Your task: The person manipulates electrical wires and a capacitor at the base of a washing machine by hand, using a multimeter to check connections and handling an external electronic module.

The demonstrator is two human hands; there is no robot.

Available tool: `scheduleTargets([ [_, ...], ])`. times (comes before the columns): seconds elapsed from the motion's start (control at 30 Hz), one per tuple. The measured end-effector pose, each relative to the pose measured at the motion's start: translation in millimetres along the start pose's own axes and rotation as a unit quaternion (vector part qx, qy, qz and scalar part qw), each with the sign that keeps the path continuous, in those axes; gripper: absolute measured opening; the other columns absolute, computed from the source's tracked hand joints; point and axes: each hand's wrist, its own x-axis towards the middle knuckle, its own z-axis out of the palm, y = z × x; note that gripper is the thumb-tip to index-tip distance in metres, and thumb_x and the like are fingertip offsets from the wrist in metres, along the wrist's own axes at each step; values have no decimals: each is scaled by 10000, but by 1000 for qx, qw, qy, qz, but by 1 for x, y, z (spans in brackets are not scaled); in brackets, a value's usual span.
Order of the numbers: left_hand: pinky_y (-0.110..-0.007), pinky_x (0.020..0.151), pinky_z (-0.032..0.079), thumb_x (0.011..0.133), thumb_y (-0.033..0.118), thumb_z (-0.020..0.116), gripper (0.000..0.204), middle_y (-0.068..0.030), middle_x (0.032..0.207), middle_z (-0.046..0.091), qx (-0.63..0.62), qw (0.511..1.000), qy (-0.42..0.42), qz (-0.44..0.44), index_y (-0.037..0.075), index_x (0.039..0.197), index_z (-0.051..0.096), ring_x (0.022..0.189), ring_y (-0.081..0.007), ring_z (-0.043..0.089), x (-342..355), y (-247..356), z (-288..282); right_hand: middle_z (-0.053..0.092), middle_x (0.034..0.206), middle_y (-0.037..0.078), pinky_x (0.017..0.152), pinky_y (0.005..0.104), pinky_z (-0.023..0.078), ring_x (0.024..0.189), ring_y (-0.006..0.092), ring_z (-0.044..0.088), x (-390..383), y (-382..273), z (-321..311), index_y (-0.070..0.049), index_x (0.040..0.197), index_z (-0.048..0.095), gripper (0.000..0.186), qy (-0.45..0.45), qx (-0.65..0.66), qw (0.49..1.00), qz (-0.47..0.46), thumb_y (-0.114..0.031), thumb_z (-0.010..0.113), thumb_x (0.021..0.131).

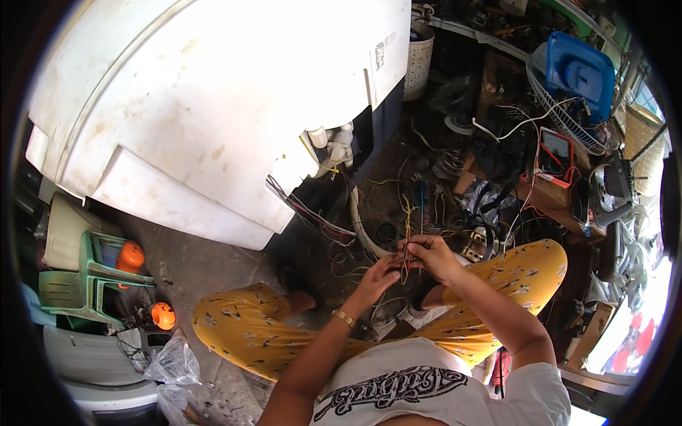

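Observation:
Both hands meet in front of my knees over a bunch of thin coloured wires (407,226), yellow and reddish among them. My left hand (379,279), with a gold watch (344,317) at its wrist, has its fingers closed on the lower part of the wires. My right hand (433,257) pinches the same bunch from the other side. Exactly which strand each fingertip grips is too small to tell. Ahead of the hands stands a large white appliance (206,106), with a white valve-like plastic part (339,148) and a wire harness (312,213) hanging from its open corner.
Loose cables and parts litter the floor ahead. At right are a red-cased multimeter (555,153), a white wire rack (550,99), a blue plastic piece (581,74) and a small metal-and-coil part (477,243). Green plastic stools (67,290) and an orange ball (163,316) sit at left.

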Motion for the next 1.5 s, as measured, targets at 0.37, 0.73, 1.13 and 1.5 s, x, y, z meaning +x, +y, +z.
scheduleTargets([
  [0.37,-255,734,462,936,18,475,91,-70,930,612,0,988,153,-18,13,1021,510,801,-107,577,-15,-30,-5,661,874,111,682,308,600,787,206,692,11,25,-2,78,1044,607,213,28,4,999,41,-112,561,957],
  [0.73,-307,754,448,906,21,452,100,-121,873,544,75,969,233,-27,11,1005,445,807,-183,531,-22,-74,-7,657,872,66,608,243,512,699,114,610,7,76,12,15,1160,583,307,-100,-158,979,87,-128,671,903],
  [1.13,-440,732,544,930,178,509,241,-153,937,599,-348,782,396,-333,16,1100,566,845,-279,609,-47,-120,-57,645,781,114,627,329,592,722,216,695,-18,102,11,24,948,562,179,-172,-106,978,47,-99,679,891],
  [1.5,-465,1077,337,810,-30,523,575,-232,1319,416,427,773,428,192,-47,1359,353,1254,-347,423,-26,-18,-20,610,653,53,509,279,532,632,141,672,-50,-12,21,-26,829,481,154,-37,-255,960,-107,-40,605,919],
])
